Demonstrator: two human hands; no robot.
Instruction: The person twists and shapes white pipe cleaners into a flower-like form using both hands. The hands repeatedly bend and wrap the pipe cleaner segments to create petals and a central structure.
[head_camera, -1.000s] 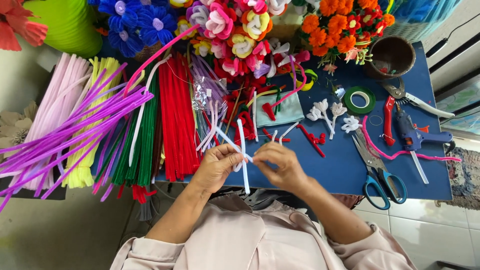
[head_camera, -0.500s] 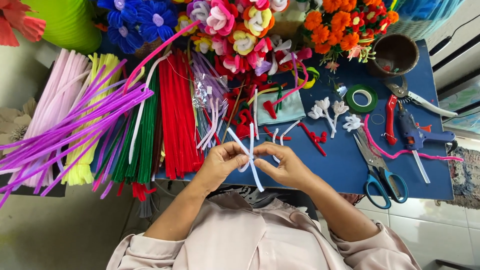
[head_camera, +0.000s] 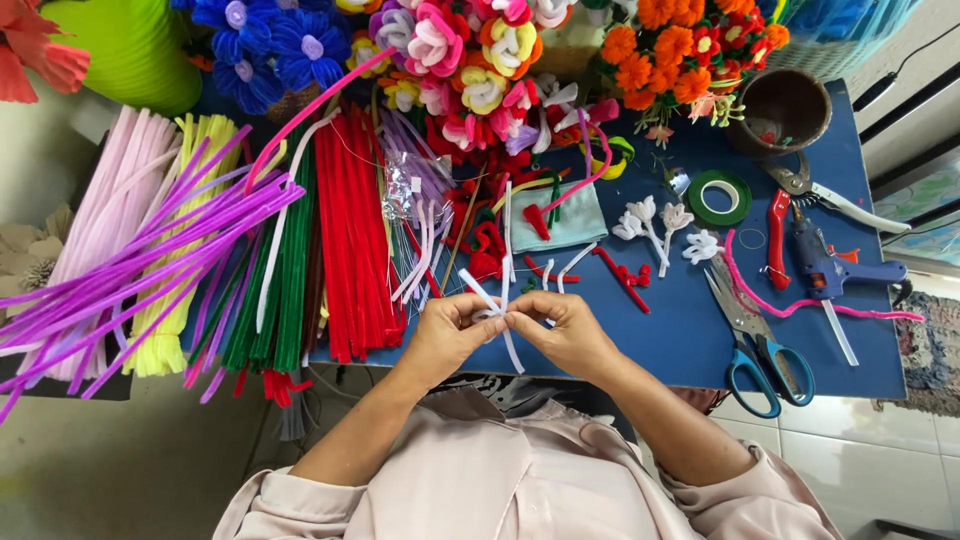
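My left hand (head_camera: 447, 335) and my right hand (head_camera: 565, 332) meet over the near edge of the blue table (head_camera: 670, 340). Both pinch a white pipe cleaner (head_camera: 498, 310) that is crossed and bent between the fingertips, one end sticking up, one hanging down. Small finished white pipe-cleaner flowers (head_camera: 650, 218) lie further back on the table, right of centre. Red bent pieces (head_camera: 625, 280) lie just beyond my hands.
Bundles of pink, purple (head_camera: 130, 270), yellow, green and red pipe cleaners (head_camera: 352, 240) fill the left. Finished flowers (head_camera: 470, 50) crowd the back. Blue-handled scissors (head_camera: 760, 350), a blue glue gun (head_camera: 830, 270), green tape roll (head_camera: 722, 197), red pliers and a brown bowl (head_camera: 785, 108) sit right.
The white pipe cleaner went from a straight stem held upright to a crossed, bent shape between my fingertips. My hands have drawn closer together and a little toward me.
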